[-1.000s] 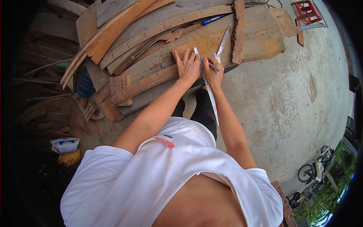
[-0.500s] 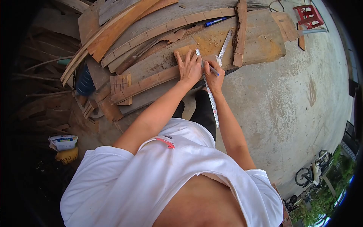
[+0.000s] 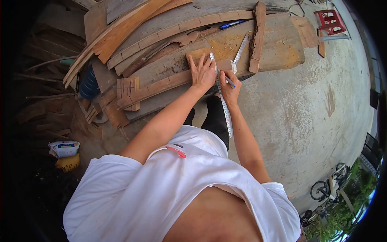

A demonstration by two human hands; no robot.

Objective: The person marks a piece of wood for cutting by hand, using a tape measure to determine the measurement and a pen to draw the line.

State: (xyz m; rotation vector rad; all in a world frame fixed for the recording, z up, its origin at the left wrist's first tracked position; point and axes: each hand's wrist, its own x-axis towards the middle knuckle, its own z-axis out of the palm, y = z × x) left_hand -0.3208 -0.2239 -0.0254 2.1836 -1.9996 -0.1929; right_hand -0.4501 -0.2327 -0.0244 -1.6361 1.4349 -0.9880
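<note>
My left hand (image 3: 202, 75) lies with its fingers spread on a small wooden board (image 3: 198, 53), beside the upper end of a white measuring tape (image 3: 226, 114). The tape runs down past the board's edge and hangs over the floor. My right hand (image 3: 230, 88), closed round a pen (image 3: 230, 82), is just right of the tape at the board's near edge. A metal ruler-like strip (image 3: 241, 48) slants away above the right hand. Left of my left hand lies a curved wooden strip (image 3: 161, 86) with cross marks.
A blue marker (image 3: 231, 24) lies near a long marked strip (image 3: 177, 29). A rough bark-edged piece (image 3: 256, 38) crosses the plank (image 3: 282, 42). Curved boards (image 3: 121, 34) are stacked at the left by a blue bottle (image 3: 88, 84). A red stool (image 3: 330, 21) and a motorbike (image 3: 330, 185) stand right.
My right hand has moved slightly down, still with the pen. My left hand stays spread on the board. The whole view has shifted a little.
</note>
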